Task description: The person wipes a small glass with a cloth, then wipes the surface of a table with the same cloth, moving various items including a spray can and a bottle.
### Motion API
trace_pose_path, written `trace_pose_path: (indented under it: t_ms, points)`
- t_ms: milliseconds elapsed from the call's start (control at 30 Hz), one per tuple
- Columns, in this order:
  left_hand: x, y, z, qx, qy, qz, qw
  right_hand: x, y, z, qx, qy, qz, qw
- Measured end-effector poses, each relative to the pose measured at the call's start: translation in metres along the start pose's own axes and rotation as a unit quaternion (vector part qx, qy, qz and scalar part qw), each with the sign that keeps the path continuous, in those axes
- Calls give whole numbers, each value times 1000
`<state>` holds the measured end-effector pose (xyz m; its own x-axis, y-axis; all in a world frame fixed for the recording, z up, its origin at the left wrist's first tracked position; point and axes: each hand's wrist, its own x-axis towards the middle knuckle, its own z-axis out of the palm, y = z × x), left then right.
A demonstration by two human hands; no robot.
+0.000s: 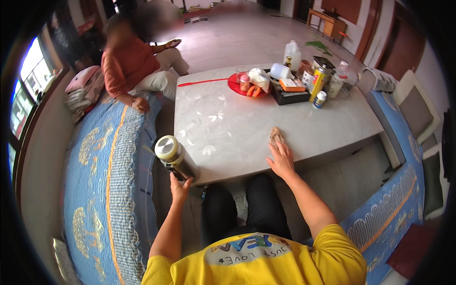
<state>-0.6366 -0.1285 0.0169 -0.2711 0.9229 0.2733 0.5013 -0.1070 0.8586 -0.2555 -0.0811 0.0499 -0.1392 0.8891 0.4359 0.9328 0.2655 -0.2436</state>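
My left hand (180, 187) is against the lower side of a steel vacuum flask (178, 160) with a pale lid, at the near left corner of the grey table (242, 139). The thumb and fingers are spread around its base. The flask stands upright, and its underside is hidden. On the right, my right hand (282, 160) reaches over the table's near edge, its fingertips on a crumpled brown cloth (276, 135). The fingers are spread and rest on the cloth's near end; whether they pinch it is not plain.
A red tray (233, 85) with a glass and a jar, and a black box (290, 98) with bottles and cartons, stand at the table's far side. A red stick (203, 82) lies left of them. A seated person (130, 67) is on the covered bench (96, 160) at left.
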Motion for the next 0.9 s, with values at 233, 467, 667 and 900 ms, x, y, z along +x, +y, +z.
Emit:
trace_pose_path:
  t_ms: [233, 467, 667, 900]
  points:
    - [-5, 16, 18, 4, 27, -32, 999, -10, -34, 69, 8, -94, -4, 996]
    - [-58, 14, 7, 122, -8, -34, 992, -11, -49, 70, -68, -146, 10, 987]
    - [-92, 3, 16, 147, -57, -4, 987, -12, -49, 71, -85, -158, 9, 984]
    - [-81, -16, 10, 88, 108, -146, 979, -12, -51, 65, -84, -171, 29, 981]
